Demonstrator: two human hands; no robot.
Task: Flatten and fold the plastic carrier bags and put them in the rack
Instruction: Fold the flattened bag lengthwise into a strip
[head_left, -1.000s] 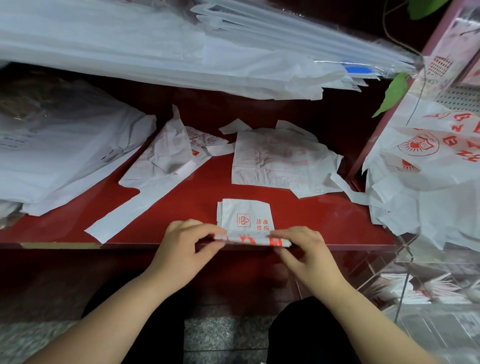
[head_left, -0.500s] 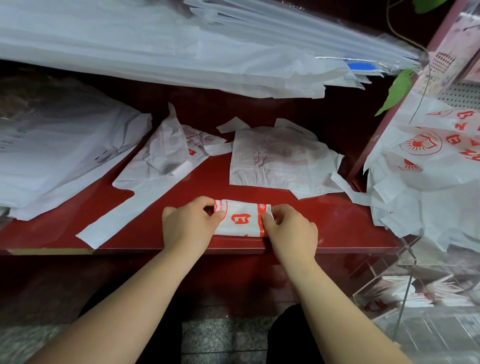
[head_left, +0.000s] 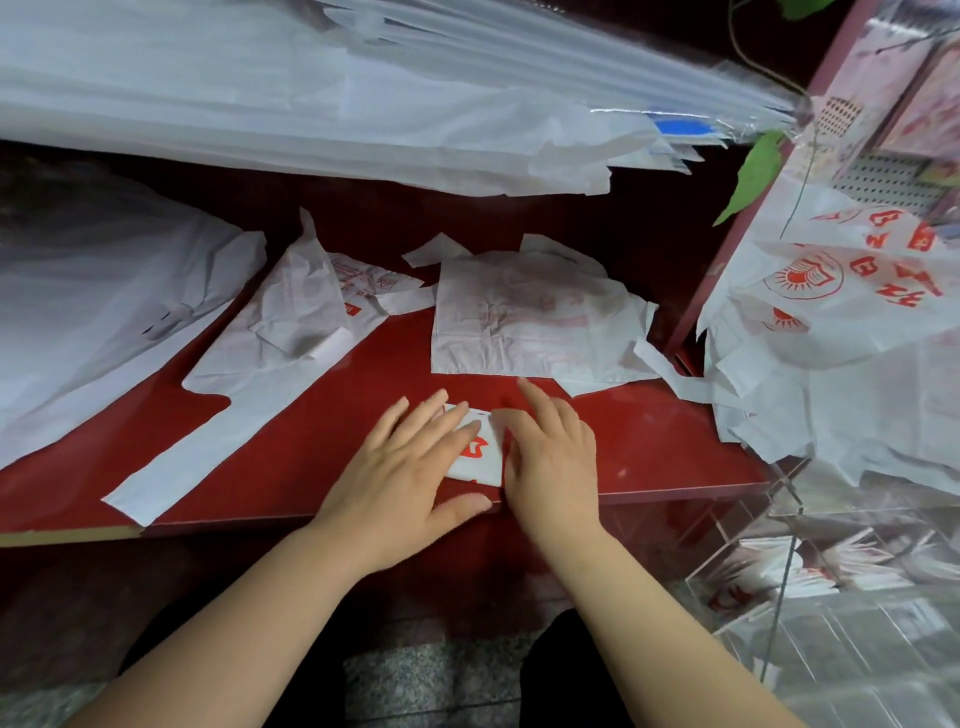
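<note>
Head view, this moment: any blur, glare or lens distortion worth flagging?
Head view: left hand and right hand slightly motion-blurred on the folded bag; wide-angle lens bows the red shelf; clear rack shows pale reflections; floor below is dim.

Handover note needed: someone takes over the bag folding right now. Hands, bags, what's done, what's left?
Hands: left hand flat, fingers straight, pressing down on the folded bag; right hand likewise on its right side.
Bags: the folded bag is a small packet at the near edge of the red shelf, not yet racked.
Done: the clear rack, lower right, already holds folded bags.
Left: rack this packet, then fold the flattened bag behind it, the long bag further left, and the loose pile on the right.
</note>
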